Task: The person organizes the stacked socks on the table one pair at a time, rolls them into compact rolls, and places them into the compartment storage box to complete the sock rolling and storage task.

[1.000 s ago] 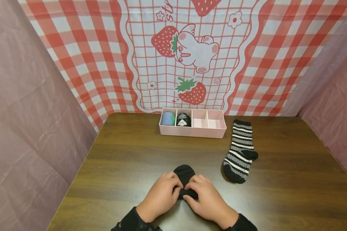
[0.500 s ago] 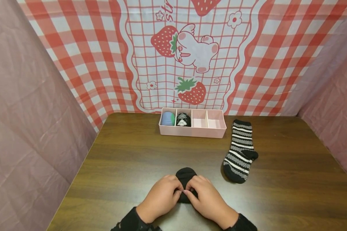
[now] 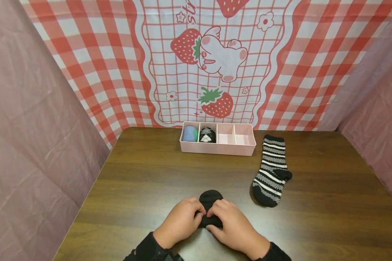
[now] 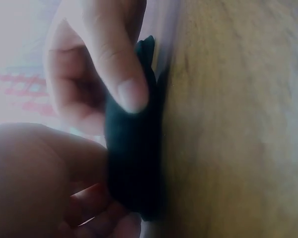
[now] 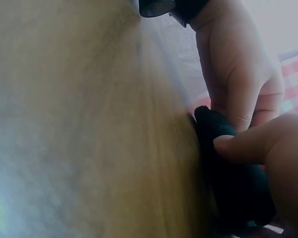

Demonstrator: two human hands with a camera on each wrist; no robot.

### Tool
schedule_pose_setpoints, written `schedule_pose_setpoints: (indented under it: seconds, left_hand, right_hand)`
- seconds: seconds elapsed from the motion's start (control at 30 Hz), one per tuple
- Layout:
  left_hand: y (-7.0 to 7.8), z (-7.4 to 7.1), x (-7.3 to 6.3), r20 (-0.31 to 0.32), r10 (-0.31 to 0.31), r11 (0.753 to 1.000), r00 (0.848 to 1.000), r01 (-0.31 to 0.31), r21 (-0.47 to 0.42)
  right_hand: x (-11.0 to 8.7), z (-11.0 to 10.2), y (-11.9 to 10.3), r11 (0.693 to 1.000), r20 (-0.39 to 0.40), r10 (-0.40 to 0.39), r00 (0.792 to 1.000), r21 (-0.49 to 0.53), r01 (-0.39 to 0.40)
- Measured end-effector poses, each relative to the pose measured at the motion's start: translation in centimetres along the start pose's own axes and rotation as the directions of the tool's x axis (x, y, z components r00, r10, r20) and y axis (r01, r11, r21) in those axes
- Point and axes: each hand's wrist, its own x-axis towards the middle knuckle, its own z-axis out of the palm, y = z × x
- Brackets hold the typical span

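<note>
A black sock, folded into a compact bundle, lies on the table near its front edge. From the left, my left hand grips it with curled fingers and thumb. My right hand holds the opposite side, its fingertips close to the left ones over the middle. The left wrist view shows the rolled black fabric with the right thumb pressed on its near side. In the right wrist view the same thumb lies across the sock, and the left fingers reach behind it. Part of the bundle is hidden under both hands.
A pink divided box stands at the table's back; its two left compartments hold a rolled blue-green sock and a rolled black argyle sock. A striped black-and-white sock lies flat at right. A checked cloth hangs behind.
The bundle's far end has drawn slightly toward me. My thumbs came together at the near side, then the right thumb moved away from the left. The other socks and box stayed put.
</note>
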Motion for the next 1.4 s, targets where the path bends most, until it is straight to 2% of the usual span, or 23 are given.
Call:
schedule_pose_setpoints:
  seconds: [0.3, 0.57, 0.8, 1.07, 1.27, 1.4]
  left_hand:
    - [0.25, 0.11, -0.12, -0.053, 0.06, 0.997, 0.997, -0.057, 0.046]
    - [0.49, -0.07, -0.23, -0.011, 0.072, 0.996, 0.997, -0.071, 0.059]
    - [0.61, -0.2, -0.22, 0.029, 0.08, 0.994, 0.996, -0.082, 0.075]
    - [0.76, -0.25, -0.32, 0.003, 0.095, 0.991, 0.995, -0.095, 0.092]
    - [0.62, 0.02, -0.36, -0.024, 0.098, 0.994, 0.995, -0.097, 0.05]
    - [0.52, 0.05, -0.36, -0.02, 0.089, 0.996, 0.996, -0.088, 0.033]
  right_hand:
    - [0.1, -0.07, -0.14, 0.997, -0.035, 0.071, 0.997, 0.009, -0.071]
    - [0.01, 0.23, 0.55, 0.984, -0.01, 0.136, 0.991, 0.116, -0.134]
    - [0.03, 0.3, 0.58, 0.975, -0.021, 0.169, 0.985, 0.147, -0.164]
    - [0.3, 0.14, 0.24, 0.963, 0.023, 0.198, 0.98, 0.182, -0.199]
    - [0.13, 0.13, 0.27, 0.961, 0.011, 0.214, 0.977, 0.177, -0.213]
    - [-0.01, 0.18, 0.21, 0.967, -0.001, 0.207, 0.978, 0.152, -0.205]
